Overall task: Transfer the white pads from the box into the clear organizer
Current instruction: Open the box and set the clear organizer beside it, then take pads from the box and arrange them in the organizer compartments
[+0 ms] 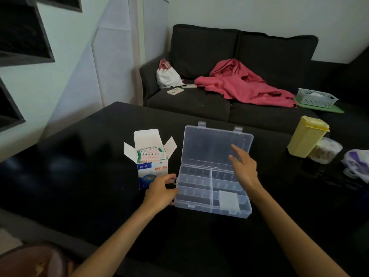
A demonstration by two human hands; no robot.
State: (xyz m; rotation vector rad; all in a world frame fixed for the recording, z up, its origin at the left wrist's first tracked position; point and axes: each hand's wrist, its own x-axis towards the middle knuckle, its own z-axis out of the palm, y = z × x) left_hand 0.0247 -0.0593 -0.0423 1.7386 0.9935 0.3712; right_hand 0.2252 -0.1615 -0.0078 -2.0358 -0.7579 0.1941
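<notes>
A white and blue box (152,168) stands open on the black table (79,176), its flaps up and wrapped pads (150,153) showing inside. To its right lies the clear organizer (195,188), lid tipped back. One white pad (228,199) lies in a front right compartment. My left hand (159,191) holds the organizer's left edge, thumb and fingers curled on the rim. My right hand (242,165) hovers over the organizer's back right part, fingers straight and empty.
A yellow lidded container (306,135) and a round clear tub (325,149) stand at the table's right, with a plastic bag (357,163) at the edge. A dark sofa (219,102) behind holds a pink jacket, a white bag, phones and a white basket.
</notes>
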